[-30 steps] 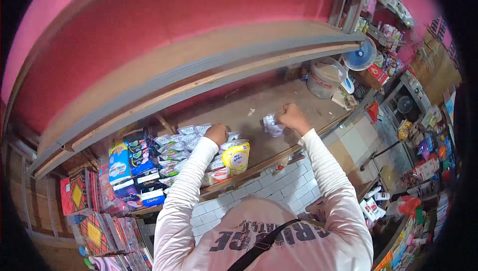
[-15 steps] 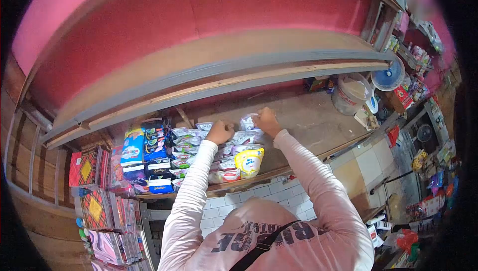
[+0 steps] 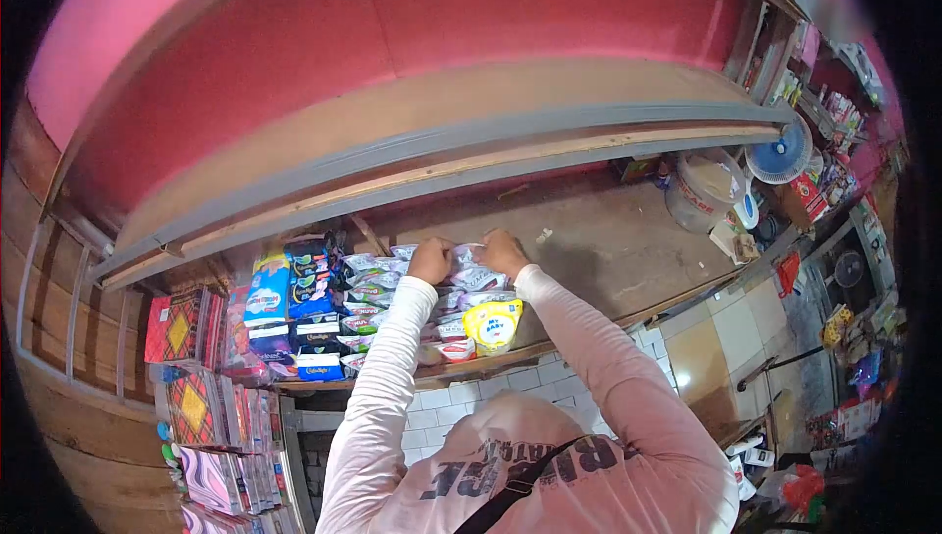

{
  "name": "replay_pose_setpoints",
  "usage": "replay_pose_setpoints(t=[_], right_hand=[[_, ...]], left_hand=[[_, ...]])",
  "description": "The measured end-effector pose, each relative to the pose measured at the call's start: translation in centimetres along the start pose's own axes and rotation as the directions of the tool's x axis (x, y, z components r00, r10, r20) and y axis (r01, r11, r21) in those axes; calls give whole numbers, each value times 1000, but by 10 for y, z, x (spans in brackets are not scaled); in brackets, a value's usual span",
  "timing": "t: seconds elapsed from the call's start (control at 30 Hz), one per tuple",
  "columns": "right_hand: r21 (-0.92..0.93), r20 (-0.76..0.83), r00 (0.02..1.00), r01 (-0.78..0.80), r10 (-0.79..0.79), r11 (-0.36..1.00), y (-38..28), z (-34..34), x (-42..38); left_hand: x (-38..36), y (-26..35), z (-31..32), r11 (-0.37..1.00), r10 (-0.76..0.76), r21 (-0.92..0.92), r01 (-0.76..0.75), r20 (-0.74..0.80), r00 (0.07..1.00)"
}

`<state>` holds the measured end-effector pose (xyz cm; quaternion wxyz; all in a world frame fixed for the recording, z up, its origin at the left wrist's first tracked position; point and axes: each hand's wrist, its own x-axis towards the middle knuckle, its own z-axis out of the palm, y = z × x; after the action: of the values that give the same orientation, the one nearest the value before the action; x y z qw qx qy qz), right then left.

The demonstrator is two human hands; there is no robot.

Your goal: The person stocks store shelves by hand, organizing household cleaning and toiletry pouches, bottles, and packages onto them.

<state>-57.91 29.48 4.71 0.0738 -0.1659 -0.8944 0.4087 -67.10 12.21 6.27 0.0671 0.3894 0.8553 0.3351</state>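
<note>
At the back of the rows of pouches, a small white-and-purple pouch (image 3: pixel 465 256) sits between my two hands. My right hand (image 3: pixel 502 253) pinches its right side with bent fingers. My left hand (image 3: pixel 431 261) is curled at its left edge, the fingertips partly hidden. Just in front lie more white-and-purple pouches (image 3: pixel 481 279) in close rows. Nearer the front edge stands a yellow-and-white pouch marked "My Baby" (image 3: pixel 494 326), with a red-and-white pouch (image 3: pixel 455 349) beside it.
Blue and dark packs (image 3: pixel 312 284) are stacked left of the pouches. Notebooks (image 3: pixel 191 406) fill the far left. A clear tub (image 3: pixel 702 195) and a blue fan (image 3: pixel 780 149) stand at the right. A shelf beam (image 3: pixel 471 156) crosses above my hands.
My right hand has moved left with the pouch, bringing it up against my left hand and onto the row. My left hand has stayed in nearly the same place.
</note>
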Motion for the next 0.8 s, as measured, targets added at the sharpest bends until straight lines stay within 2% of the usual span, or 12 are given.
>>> replay_pose_setpoints(t=[0.1, 0.17, 0.23, 0.33, 0.43, 0.53, 0.63, 0.73, 0.8], right_hand=[[-73, -13, 999, -36, 35, 997, -2, -8, 2], [-195, -57, 997, -64, 54, 979, 3, -11, 6], [-375, -126, 991, -83, 38, 923, -17, -43, -8], [-300, 23, 999, 49, -44, 953, 50, -23, 25], [-120, 92, 996, 25, -14, 992, 34, -39, 7], [-84, 88, 995, 61, -53, 995, 43, -40, 6], [-164, 74, 986, 163, -153, 973, 38, -44, -5], [-85, 42, 971, 239, -236, 967, 41, -44, -5], [-91, 43, 981, 193, -190, 977, 43, -40, -5]], left_hand=[[3, -12, 2, 1000, 28, 4, -28, -25, 999], [3, -21, 4, 1000, -19, 18, 19, -16, 1000], [2, -12, -4, 999, -38, -8, 38, 10, 999], [4, -13, -1, 998, 67, 22, -66, -39, 997], [7, -16, 3, 996, 90, 28, -89, -46, 995], [5, -12, -1, 998, 52, 40, -53, 36, 998], [4, -10, -1, 998, 45, 37, -47, 54, 998], [6, -4, -10, 1000, 22, 18, -23, 85, 996], [7, -1, -13, 999, -10, 36, 5, 136, 991]])
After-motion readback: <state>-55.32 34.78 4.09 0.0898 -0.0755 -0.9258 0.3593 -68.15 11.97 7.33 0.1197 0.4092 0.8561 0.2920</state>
